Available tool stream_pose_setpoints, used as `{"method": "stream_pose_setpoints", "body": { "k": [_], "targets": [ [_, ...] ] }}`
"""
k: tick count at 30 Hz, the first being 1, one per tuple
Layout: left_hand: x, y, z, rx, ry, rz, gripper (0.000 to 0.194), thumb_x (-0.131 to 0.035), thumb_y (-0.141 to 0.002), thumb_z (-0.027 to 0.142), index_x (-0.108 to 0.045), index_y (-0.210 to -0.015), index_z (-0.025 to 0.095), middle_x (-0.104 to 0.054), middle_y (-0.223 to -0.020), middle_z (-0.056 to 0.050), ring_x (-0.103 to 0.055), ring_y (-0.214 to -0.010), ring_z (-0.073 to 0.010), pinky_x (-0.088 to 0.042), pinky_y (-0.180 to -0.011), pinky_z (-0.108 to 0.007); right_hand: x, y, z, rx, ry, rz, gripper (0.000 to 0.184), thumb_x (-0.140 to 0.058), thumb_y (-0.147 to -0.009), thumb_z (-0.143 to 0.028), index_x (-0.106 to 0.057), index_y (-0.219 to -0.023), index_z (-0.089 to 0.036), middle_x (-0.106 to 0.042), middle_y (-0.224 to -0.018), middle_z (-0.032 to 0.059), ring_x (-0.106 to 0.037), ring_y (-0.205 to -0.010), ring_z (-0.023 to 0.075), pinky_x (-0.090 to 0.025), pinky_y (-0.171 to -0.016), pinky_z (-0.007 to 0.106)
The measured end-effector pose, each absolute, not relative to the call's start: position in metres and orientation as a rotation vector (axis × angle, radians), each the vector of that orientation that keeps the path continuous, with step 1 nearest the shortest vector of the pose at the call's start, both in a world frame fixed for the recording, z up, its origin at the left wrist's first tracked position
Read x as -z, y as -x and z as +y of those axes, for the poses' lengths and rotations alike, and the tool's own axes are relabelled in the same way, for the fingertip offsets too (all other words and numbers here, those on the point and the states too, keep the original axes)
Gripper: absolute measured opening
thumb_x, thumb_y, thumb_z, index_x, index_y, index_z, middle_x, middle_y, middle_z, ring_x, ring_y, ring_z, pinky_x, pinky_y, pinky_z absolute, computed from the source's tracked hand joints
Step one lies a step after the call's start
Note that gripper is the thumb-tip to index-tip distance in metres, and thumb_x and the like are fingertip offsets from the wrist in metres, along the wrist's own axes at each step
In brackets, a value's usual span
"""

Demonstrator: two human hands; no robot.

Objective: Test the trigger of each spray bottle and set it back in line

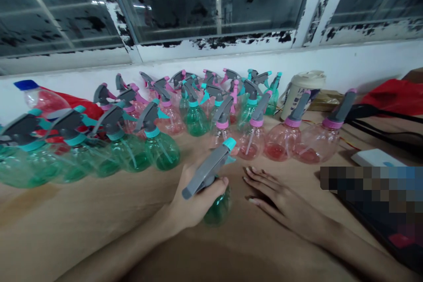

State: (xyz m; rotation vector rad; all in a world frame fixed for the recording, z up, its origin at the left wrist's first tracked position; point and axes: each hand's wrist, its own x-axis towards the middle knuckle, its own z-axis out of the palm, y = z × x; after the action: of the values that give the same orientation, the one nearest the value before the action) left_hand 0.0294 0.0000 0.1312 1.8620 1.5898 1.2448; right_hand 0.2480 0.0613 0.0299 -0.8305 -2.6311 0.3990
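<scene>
A green spray bottle (218, 207) with a grey head and teal nozzle tip is in my left hand (194, 198), its fingers wrapped round the neck. The bottle tilts a little, its nozzle pointing away to the right. Flat on the table, fingers stretched out, lies my right hand (277, 194), apart from the bottle and holding nothing. Just beyond the hands stand pink spray bottles (280, 143) with grey heads. To the left is a row of green spray bottles (161, 150) with teal collars.
More pink and green sprayers crowd toward the wall. A lidded cup (302, 90) stands behind them at right. A clear bottle with a blue cap (46, 99) leans at far left. Right of my hand are a white box (376, 158), black straps (380, 128) and a dark, partly pixelated object.
</scene>
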Motion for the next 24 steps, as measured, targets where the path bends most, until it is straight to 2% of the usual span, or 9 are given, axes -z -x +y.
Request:
{"method": "stream_pose_setpoints", "body": {
  "k": [6,11,15,24],
  "targets": [
    [-0.1307,-0.0304,0.0002,-1.253,-1.808,1.557,0.016,-0.055,-0.070,0.021,-0.064,-0.083,0.023,-0.066,-0.080,-0.001,-0.061,-0.075,-0.0196,-0.050,-0.076,-0.035,-0.0284,-0.2483,0.0611,-0.388,0.834,-2.638,0.050,-0.043,-0.091,-0.037,-0.032,-0.138,-0.025,-0.037,-0.143,0.0036,-0.030,-0.132,0.0219,-0.030,-0.107,0.047],
    [-0.1314,-0.0314,-0.0002,-1.224,-1.758,1.558,0.016,-0.055,-0.070,0.022,-0.066,-0.082,0.021,-0.066,-0.072,-0.002,-0.063,-0.073,-0.0202,-0.050,-0.080,-0.037,-0.0289,-0.2484,0.0619,-0.391,0.857,-2.673,0.051,-0.041,-0.091,-0.039,-0.031,-0.138,-0.023,-0.035,-0.144,0.0030,-0.028,-0.133,0.0207,-0.029,-0.108,0.046],
    [-0.1331,-0.0317,0.0007,-1.253,-1.772,1.513,0.017,-0.055,-0.069,0.017,-0.066,-0.081,0.023,-0.069,-0.088,-0.002,-0.063,-0.087,-0.0210,-0.048,-0.087,-0.037,-0.0295,-0.2484,0.0620,-0.380,0.852,-2.680,0.050,-0.041,-0.091,-0.039,-0.032,-0.138,-0.023,-0.034,-0.144,0.0026,-0.028,-0.133,0.0205,-0.029,-0.108,0.046],
    [-0.1298,-0.0288,-0.0009,-1.219,-1.778,1.563,0.018,-0.055,-0.070,0.021,-0.066,-0.085,0.021,-0.067,-0.085,-0.003,-0.062,-0.073,-0.0190,-0.051,-0.076,-0.035,-0.0284,-0.2486,0.0618,-0.370,0.870,-2.690,0.050,-0.041,-0.091,-0.038,-0.033,-0.138,-0.022,-0.034,-0.144,0.0027,-0.028,-0.133,0.0202,-0.029,-0.108,0.045]
  ]
}}
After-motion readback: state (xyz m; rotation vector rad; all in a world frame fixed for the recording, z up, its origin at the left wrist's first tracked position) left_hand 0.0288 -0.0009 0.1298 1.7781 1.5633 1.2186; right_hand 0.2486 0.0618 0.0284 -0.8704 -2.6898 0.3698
